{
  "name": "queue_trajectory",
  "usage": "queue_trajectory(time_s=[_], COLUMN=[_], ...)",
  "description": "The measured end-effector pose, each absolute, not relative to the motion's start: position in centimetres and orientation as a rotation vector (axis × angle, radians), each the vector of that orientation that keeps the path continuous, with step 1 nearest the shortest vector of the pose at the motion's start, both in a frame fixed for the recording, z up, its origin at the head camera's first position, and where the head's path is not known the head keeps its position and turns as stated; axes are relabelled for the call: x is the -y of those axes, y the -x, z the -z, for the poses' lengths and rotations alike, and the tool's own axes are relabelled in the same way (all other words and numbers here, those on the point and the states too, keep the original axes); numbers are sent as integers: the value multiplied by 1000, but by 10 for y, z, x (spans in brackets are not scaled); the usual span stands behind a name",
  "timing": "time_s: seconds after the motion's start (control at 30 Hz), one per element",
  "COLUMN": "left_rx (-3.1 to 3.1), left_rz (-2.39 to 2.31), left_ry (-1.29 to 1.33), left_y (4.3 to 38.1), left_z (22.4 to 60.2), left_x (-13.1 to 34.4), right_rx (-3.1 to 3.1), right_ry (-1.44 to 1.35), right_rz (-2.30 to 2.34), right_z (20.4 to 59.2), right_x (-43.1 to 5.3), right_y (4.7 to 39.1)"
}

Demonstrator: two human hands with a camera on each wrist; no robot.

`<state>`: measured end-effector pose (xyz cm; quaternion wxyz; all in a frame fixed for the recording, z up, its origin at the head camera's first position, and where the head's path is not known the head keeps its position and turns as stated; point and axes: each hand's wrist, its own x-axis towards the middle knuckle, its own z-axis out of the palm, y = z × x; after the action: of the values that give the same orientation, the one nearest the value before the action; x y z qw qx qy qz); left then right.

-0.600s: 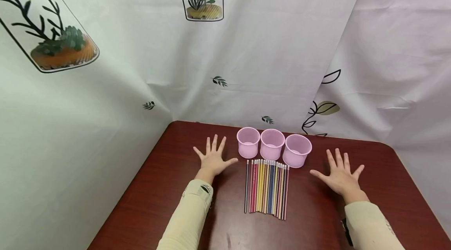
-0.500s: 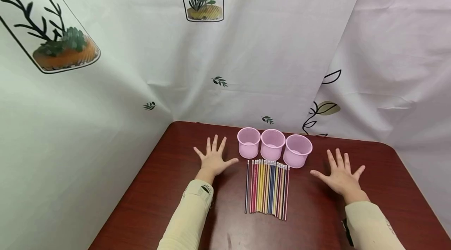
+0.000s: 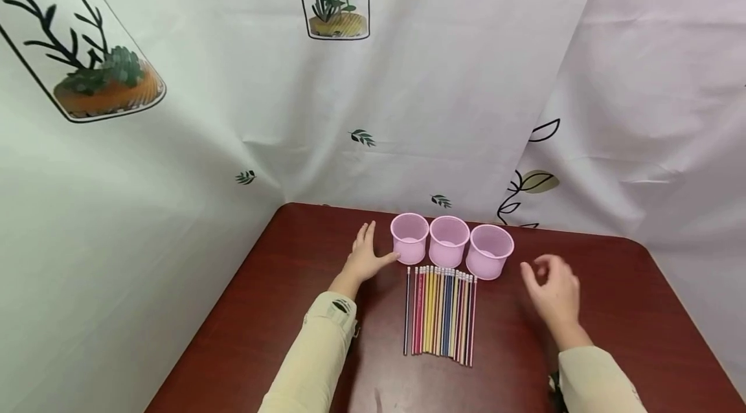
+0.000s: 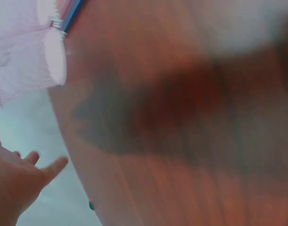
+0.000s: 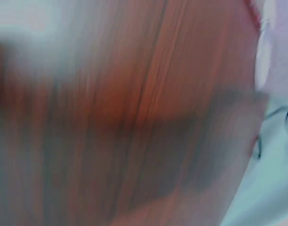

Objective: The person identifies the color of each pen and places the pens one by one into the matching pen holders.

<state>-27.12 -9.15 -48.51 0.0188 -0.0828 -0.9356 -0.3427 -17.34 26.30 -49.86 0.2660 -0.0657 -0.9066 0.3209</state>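
Three pink cups stand in a row at the back of the table: a left cup, a middle cup and a right cup. Before them lies a row of pencils, eraser ends toward the cups. My left hand is beside the left cup, fingers extended, its thumb tip at the cup's side; contact is unclear. To the right of the right cup, my right hand hovers with loosely bent fingers and holds nothing. The left wrist view has my left hand below a blurred cup.
The dark red table has rounded back corners. White cloth with plant prints hangs behind it and along the left side. One dark pencil lies slightly apart at the row's left end.
Both hands were spread flat on the table. The left has turned on its side toward the left cup; the right has lifted and bent its fingers. Cups and pencils stayed put.
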Motion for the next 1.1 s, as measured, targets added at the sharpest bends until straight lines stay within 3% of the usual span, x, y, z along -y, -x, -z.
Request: queue_trajectory(time_s=[0.2, 0.33, 1.1], left_rx=[2775, 2747, 2718], left_rz=[1393, 1424, 1537], left_ry=[272, 198, 109], left_y=[280, 283, 290], left_z=[478, 480, 486], left_x=[74, 67, 41], right_rx=[2851, 2973, 3076], right_ry=[299, 393, 563], right_rz=[-1261, -1226, -1108], right_z=[518, 527, 519], right_x=[-219, -202, -204], right_y=[172, 178, 183])
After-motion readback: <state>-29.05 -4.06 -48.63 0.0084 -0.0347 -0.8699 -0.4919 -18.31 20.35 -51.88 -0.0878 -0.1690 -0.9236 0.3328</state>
